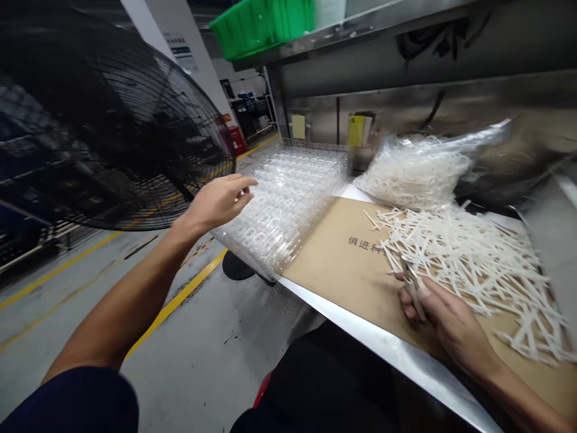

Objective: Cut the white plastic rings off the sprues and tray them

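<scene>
My left hand [223,201] hovers at the left edge of a clear plastic tray [288,192] with rows of small pale parts. Its fingers are loosely bent and apart, and nothing shows between them. My right hand [439,313] is wrapped around a small pair of nippers [412,288], jaws pointing away from me, above a brown cardboard sheet [333,252]. Just beyond the nippers spreads a loose pile of thin white plastic sticks [464,258]. Behind the pile sits a clear bag [415,168] full of small off-white plastic parts.
A large black floor fan [135,120] stands close on the left, near my left arm. Above the bench runs a metal shelf [360,30] with a green bin [265,27]. The bench's metal front edge [360,337] lies nearest my lap.
</scene>
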`<state>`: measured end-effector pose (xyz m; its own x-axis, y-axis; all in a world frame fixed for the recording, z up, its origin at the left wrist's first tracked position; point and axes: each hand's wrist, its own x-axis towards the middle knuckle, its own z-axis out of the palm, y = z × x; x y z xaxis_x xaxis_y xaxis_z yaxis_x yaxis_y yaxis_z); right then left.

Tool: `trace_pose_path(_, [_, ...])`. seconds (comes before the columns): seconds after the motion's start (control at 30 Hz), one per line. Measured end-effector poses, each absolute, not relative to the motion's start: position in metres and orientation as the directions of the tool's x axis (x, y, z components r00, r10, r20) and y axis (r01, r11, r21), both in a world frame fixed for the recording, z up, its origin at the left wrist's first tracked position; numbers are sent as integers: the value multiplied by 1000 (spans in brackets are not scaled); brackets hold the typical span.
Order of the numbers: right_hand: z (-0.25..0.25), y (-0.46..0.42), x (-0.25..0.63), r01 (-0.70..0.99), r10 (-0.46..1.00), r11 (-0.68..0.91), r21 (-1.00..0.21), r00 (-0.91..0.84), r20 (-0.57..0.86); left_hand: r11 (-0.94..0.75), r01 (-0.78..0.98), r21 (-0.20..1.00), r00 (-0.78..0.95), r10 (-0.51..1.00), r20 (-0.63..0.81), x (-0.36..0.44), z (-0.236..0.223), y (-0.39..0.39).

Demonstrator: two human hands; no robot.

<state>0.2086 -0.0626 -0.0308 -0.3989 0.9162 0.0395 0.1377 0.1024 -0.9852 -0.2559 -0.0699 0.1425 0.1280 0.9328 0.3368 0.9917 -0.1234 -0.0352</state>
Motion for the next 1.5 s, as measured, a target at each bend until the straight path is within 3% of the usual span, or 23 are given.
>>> trace_pose_path(0.03, [-29, -64, 208, 227, 888, 270, -936, -434, 151, -149, 988, -32, 150, 914, 377, -243, 144, -83])
trace_pose_path(0.1, [-27, -67, 206, 382, 717, 662, -645, -573, 397, -214, 977, -4, 191, 863, 467, -214, 142, -108])
trace_pose_path(0.13, [-26, -68, 205, 395, 677, 711, -582, -606, 417, -257, 966, 19, 211, 831, 515, -199, 139, -119])
trace_pose_path(0.27, [-25, -67, 201, 422, 600, 783, -458, -707, 375, -414, 897, 154, 274, 794, 543, -139, 111, -136])
trace_pose_path(0.43, [-23, -69, 198, 459, 576, 810, -365, -741, 345, -567, 764, 308, 435, 805, 405, -71, 80, -89])
trace_pose_path(0.63, [-16, -72, 199, 479, 561, 823, -306, -770, 303, -653, 684, 324, 599, 757, 262, 11, 88, -13])
trace_pose_path(0.83, [-7, -69, 207, 512, 579, 812, -279, -766, 278, -821, 508, 263, 805, 561, 196, 104, 91, 37])
trace_pose_path(1.07, [-11, -64, 209, 490, 540, 841, -229, -789, 293, -966, 213, 148, 892, 254, 375, 222, 105, 54])
trace_pose_path(1.17, [-14, -59, 210, 453, 518, 852, -263, -804, 293, -965, 221, 139, 949, 246, 198, 275, 100, 63])
trace_pose_path(1.37, [-9, -53, 212, 442, 525, 838, -321, -814, 249, -896, 440, 64, 834, 381, -400, 325, 79, 75])
trace_pose_path(1.5, [-11, -52, 213, 454, 534, 829, -325, -816, 221, -901, 433, -14, 752, 370, -545, 332, 69, 69])
